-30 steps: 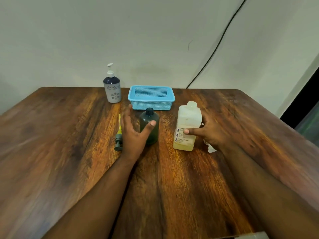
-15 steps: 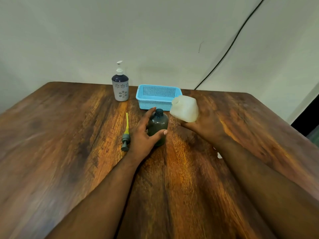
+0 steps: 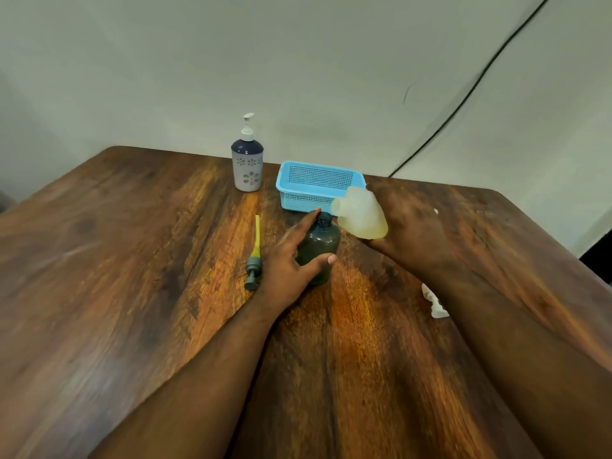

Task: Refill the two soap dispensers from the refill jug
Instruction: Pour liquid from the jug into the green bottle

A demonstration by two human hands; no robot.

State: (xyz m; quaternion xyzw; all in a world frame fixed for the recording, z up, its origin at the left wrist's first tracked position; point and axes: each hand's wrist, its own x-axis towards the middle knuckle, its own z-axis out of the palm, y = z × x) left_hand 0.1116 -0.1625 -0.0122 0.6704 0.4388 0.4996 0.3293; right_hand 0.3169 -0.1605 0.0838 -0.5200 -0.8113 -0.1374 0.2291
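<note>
Since the earlier frame the refill jug point(image 3: 361, 212) has tipped further, spout now just above the neck of the dark dispenser point(image 3: 319, 248). Right hand point(image 3: 410, 226) grips the jug's body; left hand point(image 3: 291, 260) curls round the dispenser, standing mid-table. Judged: jug light, slick; hold mid-body.

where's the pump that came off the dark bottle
In the head view the pump lies flat on the table, just left of the left hand that grips the dark bottle.
</note>
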